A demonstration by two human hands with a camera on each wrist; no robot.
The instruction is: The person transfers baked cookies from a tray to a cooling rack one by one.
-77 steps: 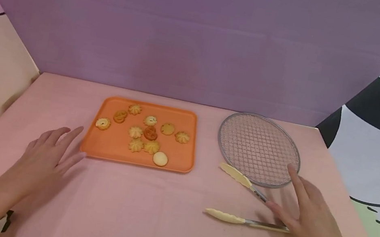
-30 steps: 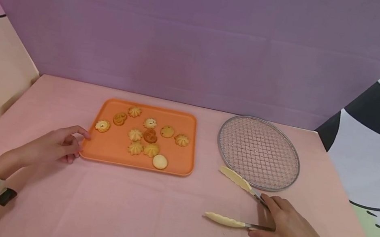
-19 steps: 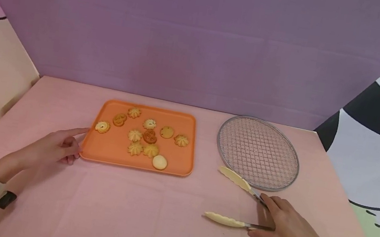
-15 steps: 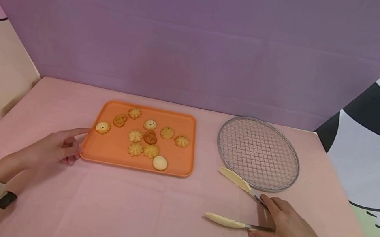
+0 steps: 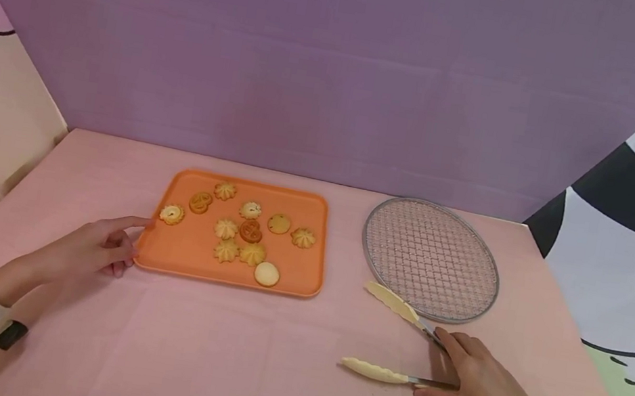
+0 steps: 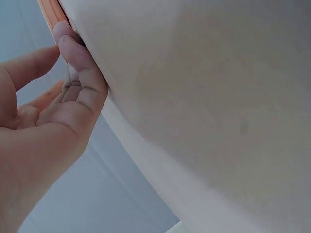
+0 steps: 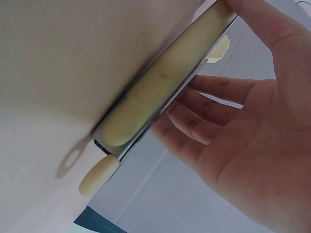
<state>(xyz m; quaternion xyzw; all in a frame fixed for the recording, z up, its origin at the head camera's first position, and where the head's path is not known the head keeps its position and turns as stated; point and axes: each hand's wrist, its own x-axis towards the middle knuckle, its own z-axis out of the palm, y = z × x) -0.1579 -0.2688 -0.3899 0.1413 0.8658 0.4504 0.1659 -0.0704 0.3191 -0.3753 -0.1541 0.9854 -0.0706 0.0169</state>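
Cream-tipped tongs (image 5: 374,371) are gripped by the right hand (image 5: 481,383), while the left hand (image 5: 88,247), index extended, touches the orange tray (image 5: 176,255), pinching or not I cannot tell.

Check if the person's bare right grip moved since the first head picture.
Yes: the right grip shifted left and nearer the person, off the round grey wire-mesh screen it overlapped in that view.

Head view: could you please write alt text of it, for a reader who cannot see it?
A person's right hand holds spread, cream-tipped tongs, while the left hand touches the left edge of an orange tray holding eleven small cookies. To the tray's right, a round wire mesh lies on the pink table, beyond the tongs.
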